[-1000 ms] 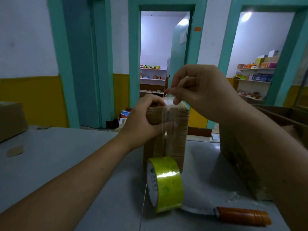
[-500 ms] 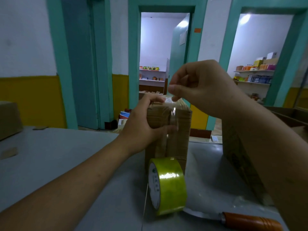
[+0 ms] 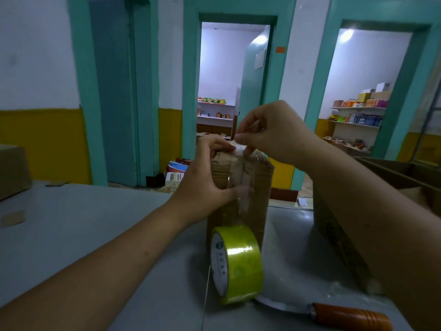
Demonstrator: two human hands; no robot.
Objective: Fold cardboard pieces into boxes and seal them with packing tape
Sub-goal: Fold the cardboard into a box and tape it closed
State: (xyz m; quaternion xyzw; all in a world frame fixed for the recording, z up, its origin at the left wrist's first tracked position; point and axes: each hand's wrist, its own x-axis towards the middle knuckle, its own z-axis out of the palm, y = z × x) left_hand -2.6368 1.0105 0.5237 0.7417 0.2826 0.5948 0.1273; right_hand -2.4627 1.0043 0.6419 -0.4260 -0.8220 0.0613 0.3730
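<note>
A small brown cardboard box (image 3: 259, 187) stands upright on the grey table (image 3: 71, 230). My left hand (image 3: 205, 182) grips its left side, thumb pressing a clear tape strip (image 3: 242, 185) against the near face. My right hand (image 3: 274, 132) pinches the strip's upper end at the box's top edge. A roll of yellow-green packing tape (image 3: 236, 263) stands on edge in front of the box, touching neither hand.
A knife with an orange-brown handle (image 3: 348, 317) lies at the near right by the roll. A large open cardboard box (image 3: 338, 232) stands to the right, partly behind my right arm. Another brown box (image 3: 12, 170) sits at the far left. Doorways and shelves lie beyond.
My right hand has lowered the tape end down to the box's top edge. The left hand keeps holding the box. The view shifted slightly.
</note>
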